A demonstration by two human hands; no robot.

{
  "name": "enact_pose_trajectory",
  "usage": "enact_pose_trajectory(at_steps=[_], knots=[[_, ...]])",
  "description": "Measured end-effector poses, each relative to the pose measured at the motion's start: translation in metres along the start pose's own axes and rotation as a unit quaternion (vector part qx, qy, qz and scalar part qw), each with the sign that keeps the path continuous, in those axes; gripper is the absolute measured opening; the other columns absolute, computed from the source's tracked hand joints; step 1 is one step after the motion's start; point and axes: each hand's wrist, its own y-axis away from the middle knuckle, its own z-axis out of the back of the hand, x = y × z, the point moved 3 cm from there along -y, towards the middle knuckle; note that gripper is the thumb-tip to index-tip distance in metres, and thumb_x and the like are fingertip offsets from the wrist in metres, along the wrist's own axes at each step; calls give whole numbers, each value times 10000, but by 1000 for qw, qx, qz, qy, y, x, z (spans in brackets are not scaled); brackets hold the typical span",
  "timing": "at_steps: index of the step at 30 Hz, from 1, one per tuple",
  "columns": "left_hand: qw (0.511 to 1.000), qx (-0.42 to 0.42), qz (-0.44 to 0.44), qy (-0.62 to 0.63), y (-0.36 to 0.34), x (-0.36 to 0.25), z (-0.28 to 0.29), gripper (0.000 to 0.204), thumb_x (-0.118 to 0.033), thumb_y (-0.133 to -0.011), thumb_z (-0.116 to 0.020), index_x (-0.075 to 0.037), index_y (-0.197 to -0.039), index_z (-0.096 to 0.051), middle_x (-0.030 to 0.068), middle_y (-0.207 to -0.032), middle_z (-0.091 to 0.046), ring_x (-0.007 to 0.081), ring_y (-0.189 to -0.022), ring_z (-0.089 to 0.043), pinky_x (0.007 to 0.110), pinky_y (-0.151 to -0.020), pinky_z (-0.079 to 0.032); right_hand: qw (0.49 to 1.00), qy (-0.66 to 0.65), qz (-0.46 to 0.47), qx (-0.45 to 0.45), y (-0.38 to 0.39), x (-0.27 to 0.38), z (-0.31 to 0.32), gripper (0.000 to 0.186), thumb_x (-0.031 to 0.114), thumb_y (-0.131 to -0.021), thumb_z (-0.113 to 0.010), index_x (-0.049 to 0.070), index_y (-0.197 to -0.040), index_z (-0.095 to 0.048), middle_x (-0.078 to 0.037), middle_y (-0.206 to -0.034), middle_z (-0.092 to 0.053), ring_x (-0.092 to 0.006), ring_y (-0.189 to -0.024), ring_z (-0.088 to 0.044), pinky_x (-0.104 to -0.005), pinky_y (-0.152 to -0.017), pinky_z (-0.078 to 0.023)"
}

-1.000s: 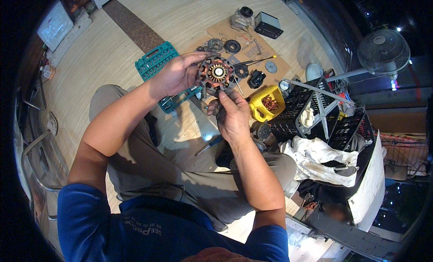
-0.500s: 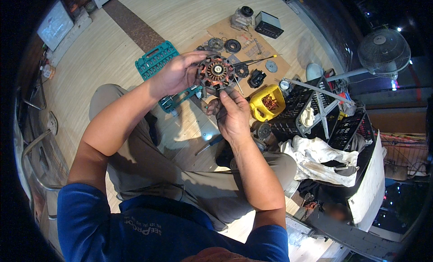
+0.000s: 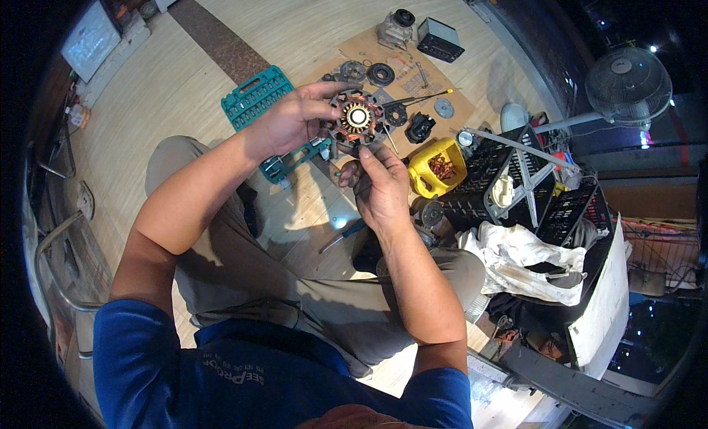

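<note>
Above the floor in front of me I hold a round motor armature point(image 3: 358, 140), with a dark toothed rim, copper windings and a ring of copper bars about a bright centre. My left hand point(image 3: 291, 123) grips its left side, with fingers along the upper rim and a digit reaching over its face near the copper bars. My right hand point(image 3: 383, 185) is closed on the lower rim, thumb in front and the other fingers curled below. Behind the armature, a thin black tool with a yellow tip point(image 3: 424, 98) lies on the cardboard.
A teal socket set case point(image 3: 254, 97) lies beyond my left wrist. Dark round parts and a black ring point(image 3: 380, 75) rest on cardboard point(image 3: 461, 108). At right are a yellow cut-open jug point(image 3: 420, 180) of copper-coloured pieces, black crates point(image 3: 472, 208) and a fan point(image 3: 627, 86). A screwdriver point(image 3: 346, 236) lies near my legs.
The armature's face has tilted slightly, and its centre now looks brighter. A digit of my left hand has moved in over its face. My right hand stays nearly in place.
</note>
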Motion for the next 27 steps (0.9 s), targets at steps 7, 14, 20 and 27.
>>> enact_pose_trajectory(at_steps=[7, 14, 20, 27], knots=[[999, -12, -7, -36, 0, 1, -1, 698, 52, -756, -602, 69, -1396, -325, 206, -1308, -524, 269, -1162, -573, 370, -1011, -471, 999, 38, 21, -10, 1, -1, 0, 207, 89, -940, -560, -48, -1094, -555, -116, -925, -649, -159, -672, -617, -298, -599, -530], [999, -1, -13, -48, 0, -1, -8, 766, 52, -723, -660, 55, -1404, -310, 189, -1296, -530, 271, -1160, -572, 371, -995, -484, 996, 73, 44, -11, 3, 1, -4, 209, 67, -939, -549, -53, -1111, -548, -99, -886, -638, -150, -667, -611, -297, -602, -529], [999, -4, -16, -38, 0, -2, -9, 777, 56, -714, -668, 30, -1409, -323, 165, -1271, -548, 240, -1124, -589, 344, -955, -508, 992, 112, 56, 16, 6, 3, -5, 273, 144, -923, -610, -50, -1104, -547, -127, -891, -638, -190, -678, -629, -314, -610, -523], [999, -15, 13, -32, 2, -1, -4, 781, 70, -710, -657, 18, -1415, -324, 157, -1264, -558, 229, -1118, -591, 356, -971, -495, 984, 161, 70, 25, 12, 8, -12, 290, 136, -942, -572, -66, -1147, -539, -119, -890, -641, -176, -699, -626, -295, -631, -518]])
